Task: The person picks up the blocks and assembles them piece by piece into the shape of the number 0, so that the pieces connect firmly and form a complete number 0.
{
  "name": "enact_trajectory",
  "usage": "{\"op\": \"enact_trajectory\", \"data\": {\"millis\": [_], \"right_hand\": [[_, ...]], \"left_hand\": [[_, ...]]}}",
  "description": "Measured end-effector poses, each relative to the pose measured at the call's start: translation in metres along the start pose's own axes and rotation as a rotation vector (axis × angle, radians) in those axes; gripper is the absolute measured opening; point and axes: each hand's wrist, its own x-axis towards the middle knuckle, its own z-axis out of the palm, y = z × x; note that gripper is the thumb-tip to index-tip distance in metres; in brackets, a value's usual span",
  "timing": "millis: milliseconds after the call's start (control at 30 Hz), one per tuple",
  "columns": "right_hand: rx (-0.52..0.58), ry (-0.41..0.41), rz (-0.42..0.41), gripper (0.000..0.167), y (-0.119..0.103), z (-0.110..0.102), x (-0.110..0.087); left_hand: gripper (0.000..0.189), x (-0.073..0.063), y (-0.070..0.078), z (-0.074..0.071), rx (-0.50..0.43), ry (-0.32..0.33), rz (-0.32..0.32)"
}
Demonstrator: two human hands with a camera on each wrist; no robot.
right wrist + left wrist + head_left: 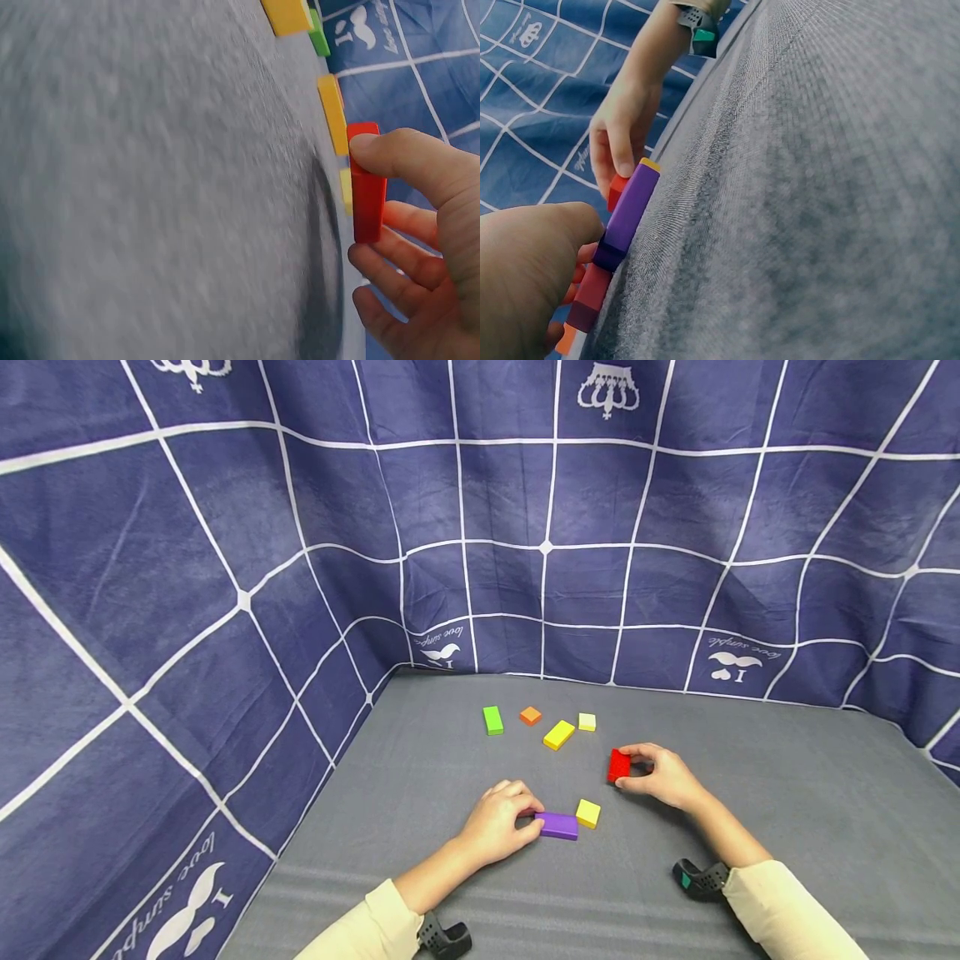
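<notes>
My left hand [498,822] pinches the left end of a purple block [557,826] that lies flat on the grey cloth. A yellow cube-like block [588,813] stands at the purple block's right end. In the left wrist view a dull red block [591,296] shows beside the left fingers, near the purple block's close end; the hand hides it in the head view. Farther to the right, my right hand [663,777] holds a red block [618,766] between thumb and fingers. In the right wrist view, the thumb presses on this red block [368,202].
Beyond the hands lie a green block [492,720], an orange block [530,716], a long yellow block [558,735] and a pale yellow block [587,722]. A blue curtain [495,502] with white lines hangs at the back and left of the grey surface [405,760].
</notes>
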Motion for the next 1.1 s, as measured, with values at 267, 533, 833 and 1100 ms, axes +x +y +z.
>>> {"op": "enact_trajectory", "data": {"millis": [267, 533, 833, 1100], "right_hand": [[0.034, 0.020, -0.116, 0.049, -0.006, 0.014, 0.001], [0.011, -0.023, -0.119, 0.049, -0.013, 0.026, 0.004], [0.026, -0.065, -0.104, 0.049, -0.020, 0.030, 0.005], [0.019, -0.080, -0.119, 0.049, -0.019, 0.034, 0.006]], "left_hand": [[0.009, 0.000, 0.001, -0.001, 0.004, -0.009, -0.006], [0.009, 0.000, 0.001, -0.002, 0.004, 0.001, 0.010], [0.009, 0.001, 0.001, -0.002, 0.011, -0.034, -0.018], [0.010, 0.001, 0.000, 0.000, 0.011, -0.021, -0.008]]}}
